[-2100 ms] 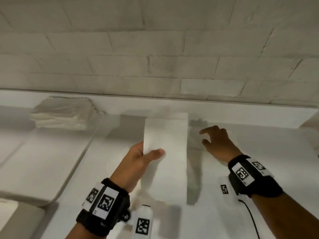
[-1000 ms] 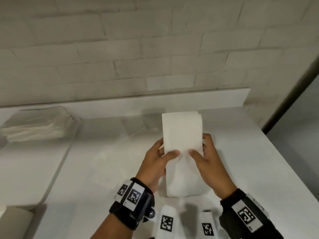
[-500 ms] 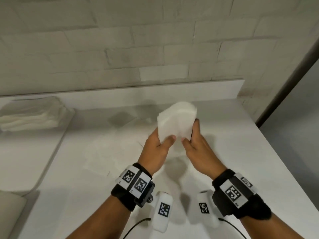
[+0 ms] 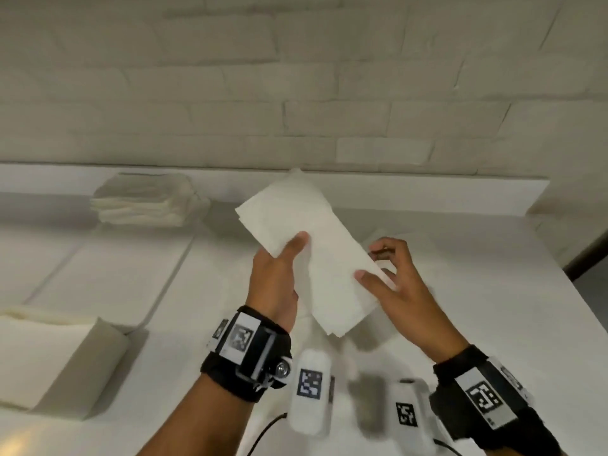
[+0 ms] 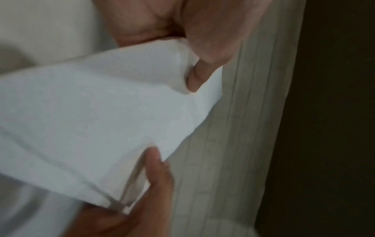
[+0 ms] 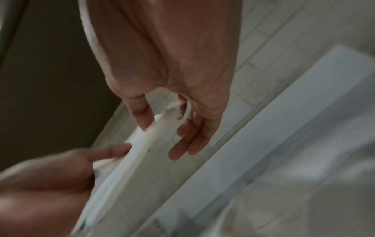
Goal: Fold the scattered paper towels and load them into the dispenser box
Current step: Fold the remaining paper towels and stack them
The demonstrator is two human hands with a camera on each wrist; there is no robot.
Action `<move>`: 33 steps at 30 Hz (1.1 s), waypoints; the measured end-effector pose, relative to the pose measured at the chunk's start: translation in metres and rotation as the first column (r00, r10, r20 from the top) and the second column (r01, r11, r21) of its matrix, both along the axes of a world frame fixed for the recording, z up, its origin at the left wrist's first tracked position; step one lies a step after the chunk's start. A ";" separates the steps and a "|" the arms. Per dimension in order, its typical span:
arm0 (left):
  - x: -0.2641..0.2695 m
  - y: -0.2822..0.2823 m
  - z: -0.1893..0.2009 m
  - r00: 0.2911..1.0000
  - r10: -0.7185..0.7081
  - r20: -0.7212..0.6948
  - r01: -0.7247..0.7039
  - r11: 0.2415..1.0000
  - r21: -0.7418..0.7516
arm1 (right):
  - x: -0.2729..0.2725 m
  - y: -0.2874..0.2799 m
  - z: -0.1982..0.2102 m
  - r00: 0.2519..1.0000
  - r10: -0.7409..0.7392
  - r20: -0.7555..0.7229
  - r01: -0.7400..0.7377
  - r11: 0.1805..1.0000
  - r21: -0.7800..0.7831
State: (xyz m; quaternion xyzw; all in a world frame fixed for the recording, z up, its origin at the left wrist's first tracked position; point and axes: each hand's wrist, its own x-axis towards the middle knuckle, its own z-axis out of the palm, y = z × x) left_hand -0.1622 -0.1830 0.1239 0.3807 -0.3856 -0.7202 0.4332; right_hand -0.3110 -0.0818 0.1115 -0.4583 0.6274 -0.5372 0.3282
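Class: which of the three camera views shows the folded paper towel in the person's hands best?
The head view: the whole folded paper towel shows, held in the air between the left hand and right hand. The left wrist view shows only a blurred end with layered edges; the right wrist view shows it nearly edge-on and blurred.

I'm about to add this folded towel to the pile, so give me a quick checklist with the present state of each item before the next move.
1. Left hand grips the folded paper towel, thumb on top: ok.
2. Right hand steadies the towel's right edge, thumb on top, fingers behind: ok.
3. Towel lifted off the white counter, nothing dragging: ok.
4. Layers aligned: not ok; the left wrist view shows offset edges at one corner.
5. Stack of folded towels at the back left, visible and unobstructed: ok.
6. Dispenser box open and ready: cannot tell; it is not clearly identifiable in any view.
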 end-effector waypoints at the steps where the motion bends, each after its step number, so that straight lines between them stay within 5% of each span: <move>1: 0.015 -0.005 0.007 0.998 0.031 -0.052 -0.030 0.999 0.012 | 0.013 -0.007 0.008 0.997 0.045 0.061 -0.045 0.999 -0.001; 6: 0.078 -0.008 0.030 0.992 0.054 -0.116 -0.061 0.996 -0.062 | 0.091 -0.048 0.028 0.961 0.145 0.236 -0.148 0.989 -0.006; 10: 0.159 -0.033 0.045 0.976 0.208 -0.069 -0.215 0.968 -0.130 | 0.147 -0.080 0.046 0.964 0.220 0.150 -0.213 0.975 -0.060; 14: 0.281 -0.066 0.053 0.894 0.424 0.147 -0.381 0.889 -0.253 | 0.221 -0.119 0.048 0.943 0.329 0.049 -0.328 0.944 -0.022; 18: 0.396 -0.081 0.048 0.717 0.485 0.501 -0.316 0.866 -0.387 | 0.303 -0.158 0.034 0.870 0.467 -0.158 -0.464 0.884 0.058; 22: 0.448 -0.087 0.027 0.483 0.426 0.765 -0.091 0.893 -0.441 | 0.356 -0.170 0.009 0.694 0.576 -0.431 -0.550 0.811 0.198; 29: 0.458 -0.112 -0.014 0.246 0.257 0.935 0.226 0.922 -0.314 | 0.386 -0.176 -0.011 0.364 0.592 -0.719 -0.516 0.771 0.373; 33: 0.460 -0.112 -0.014 -0.090 0.418 0.904 0.501 0.803 -0.322 | 0.382 -0.167 -0.004 0.242 0.431 -0.869 -0.424 0.853 0.305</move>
